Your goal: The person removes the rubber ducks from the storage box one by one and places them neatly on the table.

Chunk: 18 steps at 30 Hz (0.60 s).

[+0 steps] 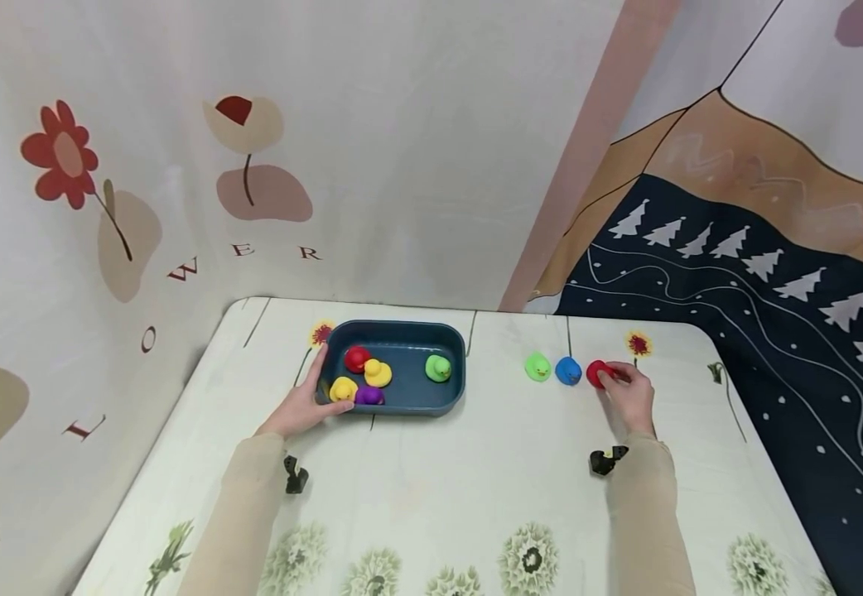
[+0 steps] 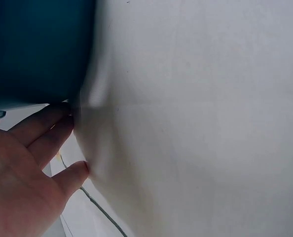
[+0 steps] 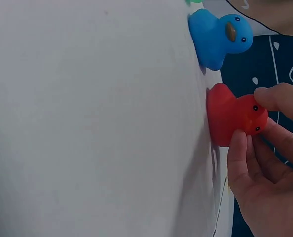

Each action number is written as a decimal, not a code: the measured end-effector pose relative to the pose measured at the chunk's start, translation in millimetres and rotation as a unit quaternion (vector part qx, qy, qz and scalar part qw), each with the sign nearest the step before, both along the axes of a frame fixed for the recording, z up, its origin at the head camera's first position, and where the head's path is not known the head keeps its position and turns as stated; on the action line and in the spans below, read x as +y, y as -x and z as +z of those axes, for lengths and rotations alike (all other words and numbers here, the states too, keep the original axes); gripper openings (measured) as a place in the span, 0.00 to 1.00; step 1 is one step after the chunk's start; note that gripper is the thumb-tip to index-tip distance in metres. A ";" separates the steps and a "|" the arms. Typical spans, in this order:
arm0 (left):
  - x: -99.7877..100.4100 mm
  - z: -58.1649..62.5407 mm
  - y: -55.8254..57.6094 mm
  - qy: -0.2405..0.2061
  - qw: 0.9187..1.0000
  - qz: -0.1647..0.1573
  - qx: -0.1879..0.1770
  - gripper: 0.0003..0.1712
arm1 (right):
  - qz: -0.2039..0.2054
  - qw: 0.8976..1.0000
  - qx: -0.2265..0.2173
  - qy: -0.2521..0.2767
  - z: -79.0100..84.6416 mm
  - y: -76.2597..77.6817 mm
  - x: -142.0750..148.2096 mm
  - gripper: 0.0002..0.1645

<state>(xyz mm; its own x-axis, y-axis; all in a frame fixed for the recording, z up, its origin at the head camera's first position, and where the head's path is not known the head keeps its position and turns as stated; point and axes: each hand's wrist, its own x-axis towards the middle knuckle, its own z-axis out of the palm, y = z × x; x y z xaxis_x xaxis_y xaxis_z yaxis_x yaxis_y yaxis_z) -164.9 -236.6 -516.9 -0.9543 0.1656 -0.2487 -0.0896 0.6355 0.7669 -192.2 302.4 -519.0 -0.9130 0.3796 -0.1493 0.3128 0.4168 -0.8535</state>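
Head: bright, even | Wrists: dimmer (rather grey) | soft shadows across tablecloth point(image 1: 439, 476)

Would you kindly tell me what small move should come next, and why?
I would probably lift the red duck beside the blue duck straight up: the right hand pinches it while it rests on the table, and the left hand touches the tray, where other ducks sit.

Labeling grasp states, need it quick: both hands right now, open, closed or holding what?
Left hand: open, fingers spread against the blue tray, not grasping it.
Right hand: closed, pinching the red duck.
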 end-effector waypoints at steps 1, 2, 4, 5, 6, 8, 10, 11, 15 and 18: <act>0.0 0.2 0.0 0.000 1.000 0.000 0.000 0.65 | 0.000 1.000 0.000 -0.001 -0.5 0.2 0.0 0.23; 0.0 0.3 0.1 0.001 1.000 0.000 0.000 0.65 | -0.001 1.000 0.000 0.000 -0.7 0.3 -0.1 0.23; 0.1 0.5 0.1 0.001 1.000 -0.001 0.001 0.65 | -0.002 1.000 0.000 0.001 -1.1 0.5 0.0 0.23; 0.1 0.7 0.0 0.002 1.000 0.000 0.001 0.65 | -0.002 1.000 -0.001 0.003 -1.1 0.5 0.1 0.23; 0.2 0.8 -0.1 0.002 1.000 0.000 0.001 0.65 | -0.002 1.000 0.000 0.006 -1.0 0.4 0.3 0.23; 0.3 0.6 -0.1 0.003 1.000 0.000 0.002 0.65 | 0.000 1.000 0.001 0.006 -1.2 0.4 1.0 0.23; 0.5 0.2 0.0 0.002 1.000 -0.001 0.002 0.65 | 0.005 1.000 0.001 0.003 -1.1 0.2 2.1 0.23; 0.6 0.0 -0.1 0.001 1.000 -0.001 0.002 0.65 | 0.007 1.000 0.000 0.003 -0.9 0.2 2.9 0.24; 0.7 -0.2 -0.1 -0.003 1.000 -0.003 0.001 0.65 | -0.002 1.000 0.020 0.016 2.8 -0.2 6.7 0.24; 0.8 0.5 -0.3 -0.002 1.000 -0.001 0.002 0.65 | -0.017 0.998 0.052 0.032 7.3 -0.8 8.6 0.24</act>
